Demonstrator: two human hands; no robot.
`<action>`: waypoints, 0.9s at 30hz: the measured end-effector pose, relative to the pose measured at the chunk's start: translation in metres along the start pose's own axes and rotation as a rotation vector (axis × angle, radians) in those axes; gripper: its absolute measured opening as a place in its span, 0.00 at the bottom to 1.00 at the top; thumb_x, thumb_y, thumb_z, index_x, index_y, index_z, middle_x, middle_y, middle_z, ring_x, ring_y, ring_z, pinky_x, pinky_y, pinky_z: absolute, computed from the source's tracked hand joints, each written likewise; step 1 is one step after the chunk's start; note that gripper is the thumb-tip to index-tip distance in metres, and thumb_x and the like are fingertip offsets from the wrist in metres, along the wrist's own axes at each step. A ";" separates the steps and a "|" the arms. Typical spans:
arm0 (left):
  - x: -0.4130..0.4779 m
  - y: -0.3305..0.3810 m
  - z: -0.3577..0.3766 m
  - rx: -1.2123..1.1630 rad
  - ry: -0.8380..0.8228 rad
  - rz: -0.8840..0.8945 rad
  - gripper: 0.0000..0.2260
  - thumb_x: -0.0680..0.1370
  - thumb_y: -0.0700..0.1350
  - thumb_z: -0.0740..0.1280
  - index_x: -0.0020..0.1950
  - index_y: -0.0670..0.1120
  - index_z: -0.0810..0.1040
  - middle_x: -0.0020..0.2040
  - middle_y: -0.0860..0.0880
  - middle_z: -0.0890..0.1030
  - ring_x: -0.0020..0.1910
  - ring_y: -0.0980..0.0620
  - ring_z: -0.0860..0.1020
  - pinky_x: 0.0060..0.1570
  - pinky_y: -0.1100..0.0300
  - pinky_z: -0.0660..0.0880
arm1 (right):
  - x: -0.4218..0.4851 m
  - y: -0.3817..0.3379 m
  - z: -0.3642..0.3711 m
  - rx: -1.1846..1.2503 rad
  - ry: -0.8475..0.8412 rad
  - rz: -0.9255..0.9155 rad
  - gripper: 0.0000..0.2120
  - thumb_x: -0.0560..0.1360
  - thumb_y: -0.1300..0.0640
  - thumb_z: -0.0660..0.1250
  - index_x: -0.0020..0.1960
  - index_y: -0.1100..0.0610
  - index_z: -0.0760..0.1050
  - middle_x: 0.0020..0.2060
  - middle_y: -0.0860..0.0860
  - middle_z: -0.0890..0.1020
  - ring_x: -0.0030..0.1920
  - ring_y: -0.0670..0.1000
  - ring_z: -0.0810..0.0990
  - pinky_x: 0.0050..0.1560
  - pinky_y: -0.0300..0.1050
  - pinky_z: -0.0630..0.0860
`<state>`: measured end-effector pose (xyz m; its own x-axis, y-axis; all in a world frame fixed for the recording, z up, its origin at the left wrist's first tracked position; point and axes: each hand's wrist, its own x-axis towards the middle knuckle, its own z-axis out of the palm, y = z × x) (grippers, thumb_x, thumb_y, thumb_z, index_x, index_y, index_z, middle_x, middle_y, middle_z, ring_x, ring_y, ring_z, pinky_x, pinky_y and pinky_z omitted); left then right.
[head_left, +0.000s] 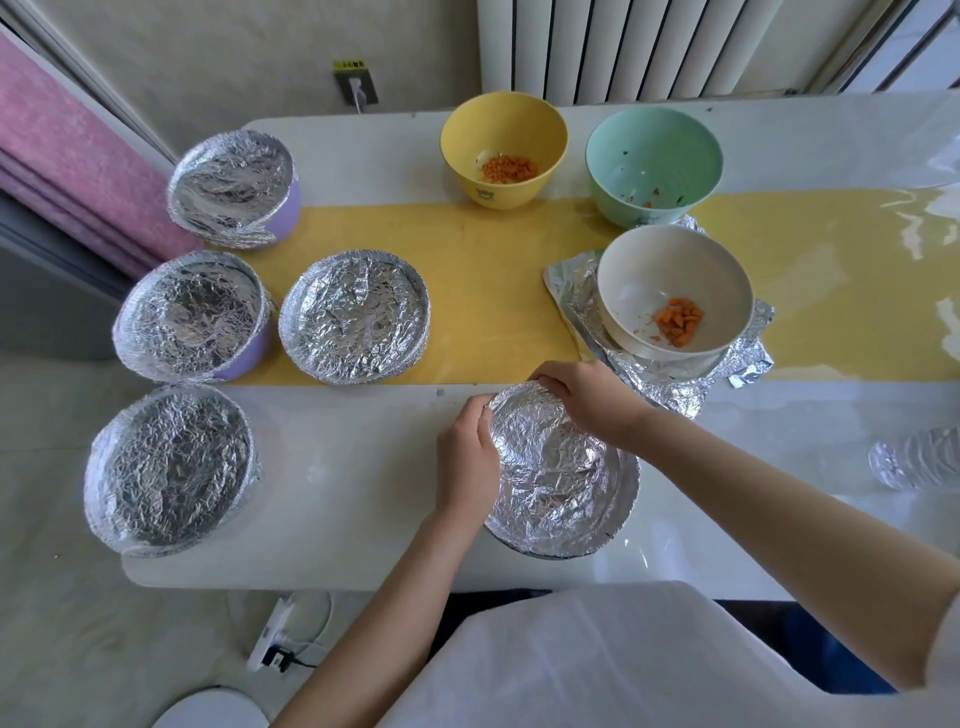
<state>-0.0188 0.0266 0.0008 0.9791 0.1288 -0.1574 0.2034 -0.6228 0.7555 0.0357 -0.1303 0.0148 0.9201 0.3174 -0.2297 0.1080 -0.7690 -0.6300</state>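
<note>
Head view: the foil-covered bowl (556, 483) stands on the white tabletop (337, 483), near its front edge and just short of the yellow runner (483, 291). The left hand (467, 457) lies against the bowl's left side, and its fingers (480, 410) curl onto the foil rim and grip it. The right hand (589, 402) covers the far rim; its fingers (550, 382) are curled and pinch the foil edge. A group of wrapped bowls (356, 317) stands to the left. A white bowl (675, 275) holding carrot pieces (678, 319) rests on a loose foil sheet (675, 384), just right of the right hand.
</note>
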 end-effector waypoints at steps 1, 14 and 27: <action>0.000 0.000 0.000 0.002 0.008 -0.003 0.11 0.81 0.36 0.56 0.57 0.40 0.77 0.43 0.42 0.81 0.38 0.45 0.76 0.35 0.59 0.64 | 0.000 0.000 0.000 -0.027 -0.004 0.008 0.12 0.80 0.62 0.58 0.57 0.60 0.78 0.43 0.58 0.83 0.41 0.60 0.79 0.43 0.52 0.75; -0.004 -0.002 0.005 0.028 0.077 0.026 0.12 0.81 0.36 0.57 0.58 0.39 0.77 0.47 0.41 0.83 0.45 0.41 0.78 0.36 0.63 0.62 | 0.015 -0.014 -0.002 -0.159 -0.224 0.083 0.12 0.80 0.62 0.56 0.55 0.63 0.77 0.47 0.58 0.82 0.47 0.58 0.79 0.44 0.46 0.72; -0.002 0.000 -0.017 0.025 0.213 0.500 0.12 0.79 0.39 0.54 0.61 0.47 0.70 0.59 0.43 0.79 0.57 0.52 0.76 0.57 0.65 0.71 | -0.007 -0.022 -0.010 0.245 -0.010 -0.087 0.15 0.79 0.56 0.60 0.63 0.60 0.75 0.57 0.54 0.79 0.56 0.52 0.77 0.49 0.27 0.66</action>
<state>-0.0209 0.0400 0.0118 0.9354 -0.0357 0.3518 -0.2848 -0.6658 0.6896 0.0305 -0.1210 0.0380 0.9073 0.3831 -0.1734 0.0910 -0.5815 -0.8084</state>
